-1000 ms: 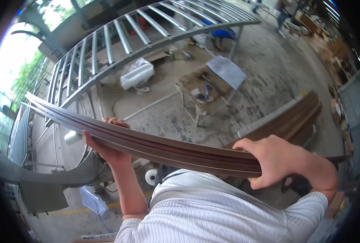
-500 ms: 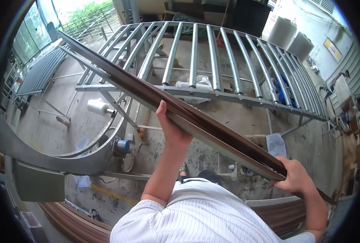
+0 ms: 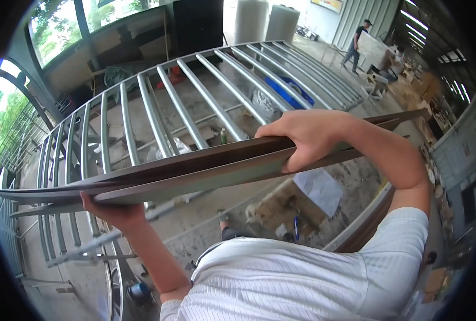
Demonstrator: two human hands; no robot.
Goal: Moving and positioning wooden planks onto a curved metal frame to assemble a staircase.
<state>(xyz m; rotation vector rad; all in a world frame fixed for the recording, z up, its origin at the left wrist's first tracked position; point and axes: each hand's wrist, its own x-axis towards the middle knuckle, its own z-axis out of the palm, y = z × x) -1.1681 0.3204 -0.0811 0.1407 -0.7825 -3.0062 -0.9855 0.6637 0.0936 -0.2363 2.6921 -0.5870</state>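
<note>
Two bare hands share one load: your left hand [image 3: 117,213] grasps the brown strips [image 3: 195,174] from below, thumb up on the near side, its fingers hidden; your right hand [image 3: 318,136] clasps them from above, thumb on the near side and fingertips over the far edge.

Their long axis runs crosswise before you, from low at your left to higher at your right in the view. Your left is nearer the split left ends; your right is nearer the other end, which reaches past your forearm. From both palms, the strips stretch out either way, between your chest and the roller rack [image 3: 183,108], overlapping its near side; you cannot tell whether they touch it. A small table [image 3: 264,206] stands below your right hand.
</note>
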